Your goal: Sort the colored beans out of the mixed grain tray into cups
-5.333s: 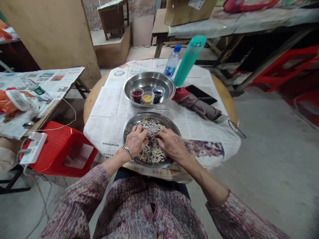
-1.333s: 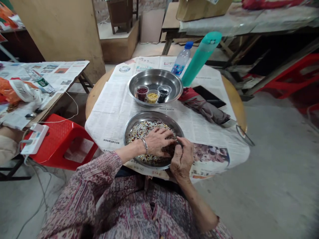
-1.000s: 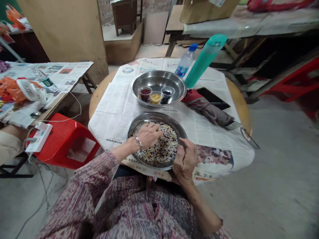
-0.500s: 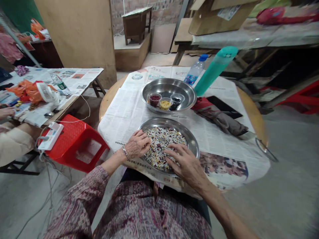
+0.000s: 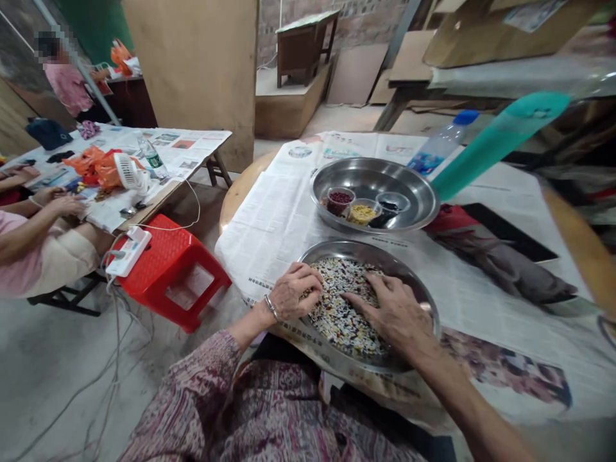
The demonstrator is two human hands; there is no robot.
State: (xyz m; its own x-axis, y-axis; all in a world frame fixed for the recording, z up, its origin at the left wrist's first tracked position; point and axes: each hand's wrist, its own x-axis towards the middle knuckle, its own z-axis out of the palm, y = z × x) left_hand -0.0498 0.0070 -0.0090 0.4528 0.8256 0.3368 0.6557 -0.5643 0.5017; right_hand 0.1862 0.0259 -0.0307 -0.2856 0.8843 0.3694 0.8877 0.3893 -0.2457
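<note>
A shallow metal basin (image 5: 423, 289) holds a spread layer of mixed white, dark red, black and yellow grains and beans (image 5: 344, 308). My left hand (image 5: 294, 294), with a bracelet at its wrist, is closed at the basin's left rim. Its fingers are curled, and what they hold, if anything, is hidden. Over the right part of the grains lies my right hand (image 5: 397, 314), open, with thumb and fingers apart and the fingertips touching the grains. Behind it, a second metal basin (image 5: 418, 192) contains clear cups of red beans (image 5: 340, 197), yellow grains (image 5: 360, 213) and black beans (image 5: 391, 205).
Newspaper (image 5: 269, 212) covers the round table. A water bottle (image 5: 437, 144), a teal tube-like object (image 5: 500, 144), a folded grey-and-red umbrella (image 5: 510, 256) and a dark flat object (image 5: 510, 231) lie behind and right. A red stool (image 5: 168, 250) bears a power strip (image 5: 132, 250). Other people sit left.
My view has turned left, so the table appears farther right. My right hand has shifted over the grains, its thumb and fingers still apart. My left hand stays curled at the rim.
</note>
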